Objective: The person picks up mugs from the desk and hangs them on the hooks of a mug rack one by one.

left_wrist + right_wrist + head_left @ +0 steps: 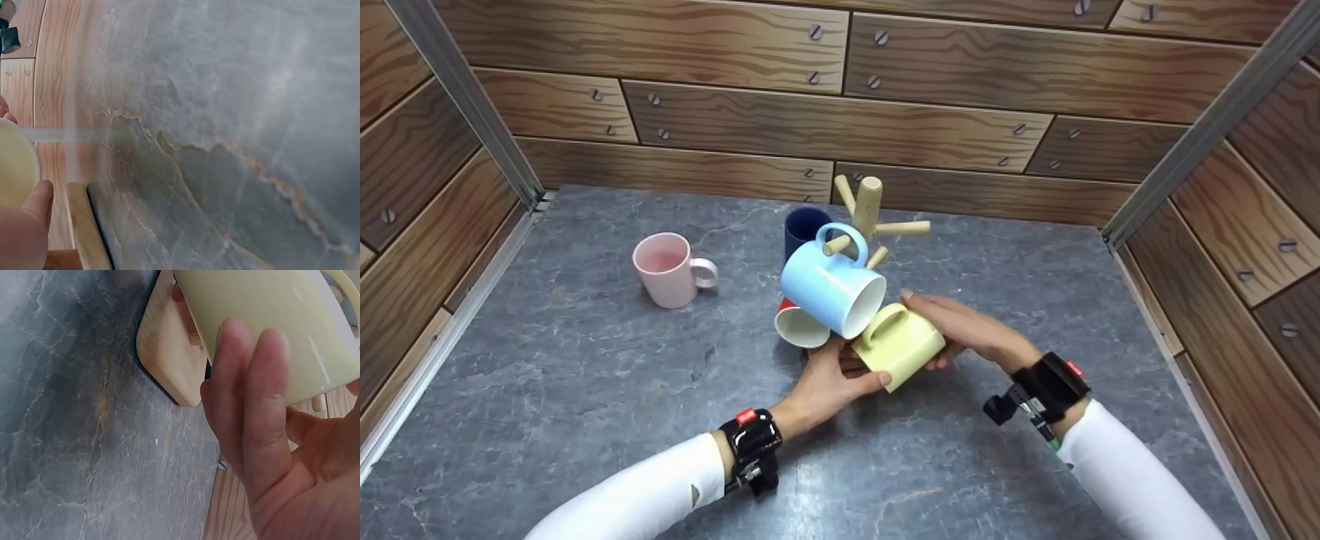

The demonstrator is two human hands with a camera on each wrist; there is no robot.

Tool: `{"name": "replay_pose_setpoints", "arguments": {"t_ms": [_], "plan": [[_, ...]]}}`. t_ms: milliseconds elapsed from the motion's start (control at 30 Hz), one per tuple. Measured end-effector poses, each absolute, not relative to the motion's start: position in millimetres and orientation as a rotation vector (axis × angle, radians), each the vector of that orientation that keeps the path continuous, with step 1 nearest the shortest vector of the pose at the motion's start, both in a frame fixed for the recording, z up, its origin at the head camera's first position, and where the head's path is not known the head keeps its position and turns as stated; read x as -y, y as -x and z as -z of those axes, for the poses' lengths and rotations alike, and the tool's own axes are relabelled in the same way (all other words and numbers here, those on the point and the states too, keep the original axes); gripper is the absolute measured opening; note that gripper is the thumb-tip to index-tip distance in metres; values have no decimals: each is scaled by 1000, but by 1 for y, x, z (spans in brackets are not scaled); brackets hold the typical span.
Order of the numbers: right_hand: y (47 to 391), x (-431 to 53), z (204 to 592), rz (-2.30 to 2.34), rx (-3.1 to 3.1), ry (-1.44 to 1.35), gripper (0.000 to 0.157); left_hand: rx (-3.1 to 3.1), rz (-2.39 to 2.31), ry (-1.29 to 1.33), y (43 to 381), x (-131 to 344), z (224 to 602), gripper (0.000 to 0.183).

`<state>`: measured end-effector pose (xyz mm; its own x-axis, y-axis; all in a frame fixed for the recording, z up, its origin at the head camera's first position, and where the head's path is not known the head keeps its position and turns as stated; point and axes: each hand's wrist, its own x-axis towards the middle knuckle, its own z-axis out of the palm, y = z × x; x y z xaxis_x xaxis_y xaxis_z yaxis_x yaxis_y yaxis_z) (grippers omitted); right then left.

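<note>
Yellow mug (911, 349) lies tilted between both hands: left hand (826, 382) grips its near end, thumb over the edge; right hand (971, 330) grips its far side between thumb and fingers. Head view shows the handle; left wrist view shows a round end, mouth or base unclear. Right wrist view shows the wooden base (169, 351) beyond the grip, largely hidden from the head camera. Just past the grip, light blue mug (821, 281) hangs on the mug tree (868, 206), white interior visible; red mug (802, 328) likewise shows white inside. Farther off: navy mug (808, 223), dark-mouthed, contents unreadable. Well left: pink mug (669, 283), upright, pink inside.
</note>
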<state>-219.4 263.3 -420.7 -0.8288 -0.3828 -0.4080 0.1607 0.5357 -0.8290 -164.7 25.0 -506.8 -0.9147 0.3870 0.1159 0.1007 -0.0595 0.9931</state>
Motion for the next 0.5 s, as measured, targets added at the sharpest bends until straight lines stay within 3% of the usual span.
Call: {"name": "replay_pose_setpoints", "arguments": {"t_ms": [333, 500], "plan": [[226, -253, 421, 1243, -2215, 183, 75, -2053, -2059, -493, 164, -19, 510, 78], [229, -249, 421, 1220, -2225, 173, 65, -2070, -2032, -474, 162, -18, 515, 75]]}}
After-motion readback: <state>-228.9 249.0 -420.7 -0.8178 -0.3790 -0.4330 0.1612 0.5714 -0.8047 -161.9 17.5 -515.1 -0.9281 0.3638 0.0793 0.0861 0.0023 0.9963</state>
